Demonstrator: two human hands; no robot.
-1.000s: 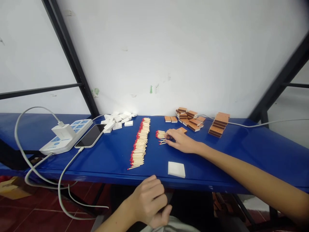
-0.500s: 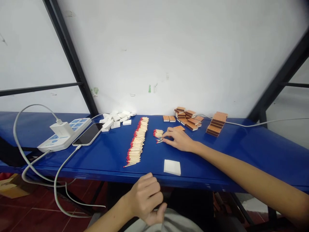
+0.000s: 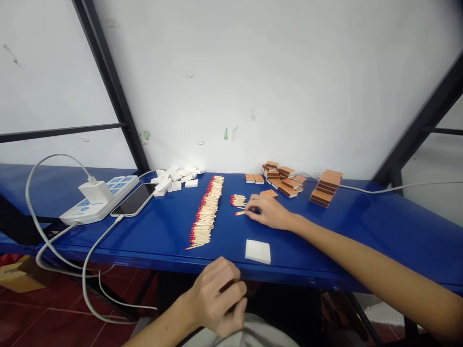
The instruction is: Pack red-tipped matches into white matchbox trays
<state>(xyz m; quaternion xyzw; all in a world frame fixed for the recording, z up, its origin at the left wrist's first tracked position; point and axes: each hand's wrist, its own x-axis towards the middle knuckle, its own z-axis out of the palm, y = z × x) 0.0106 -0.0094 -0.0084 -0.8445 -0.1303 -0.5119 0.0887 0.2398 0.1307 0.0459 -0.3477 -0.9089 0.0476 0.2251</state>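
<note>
While hands (image 3: pixel 269 211) curl, slim wooden matches (image 3: pixel 238 200) cluster

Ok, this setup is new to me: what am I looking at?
There is no machine: someone is working bare-handed, seen by their own head-worn camera looking forward and down. On the blue surface lie a long row of matches, a smaller bunch of matches, brown matchboxes, a heap of white pieces, a flat white piece near the front edge, and, at left, a phone and power strip. The right hand touches loose matches beside the smaller bunch; whether it pinches them is too small to tell. The left hand is curled before the front edge, nothing visibly held.
</note>
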